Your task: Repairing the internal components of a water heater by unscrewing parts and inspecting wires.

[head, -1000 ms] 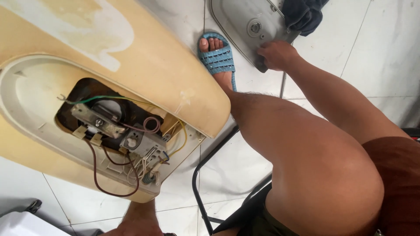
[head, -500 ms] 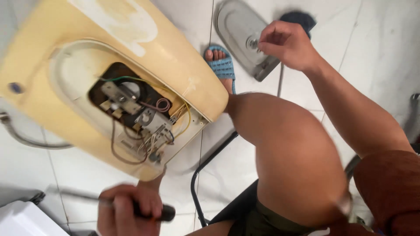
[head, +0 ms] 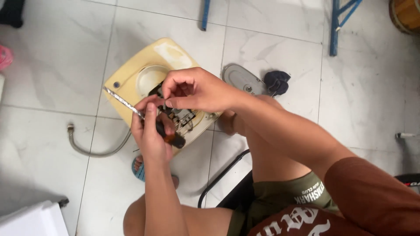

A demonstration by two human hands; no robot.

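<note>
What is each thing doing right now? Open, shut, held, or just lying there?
Yellow water heater: lying on floor, opened, wiring showing.
Grey cover plate: off, lying beside it.
Screwdriver: held in left hand.
Right hand: fingers pinching something small, too tiny to tell.
Metal hose: loose on floor.

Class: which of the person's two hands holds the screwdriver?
The left hand, gripping the screwdriver; the right hand pinches a small part instead.

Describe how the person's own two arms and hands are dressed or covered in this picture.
Both hands, left hand and right hand, are bare: no gloves, rings or watch show. The left arm is uncovered as far as visible. The right arm carries a short rust-brown sleeve at the shoulder.
</note>
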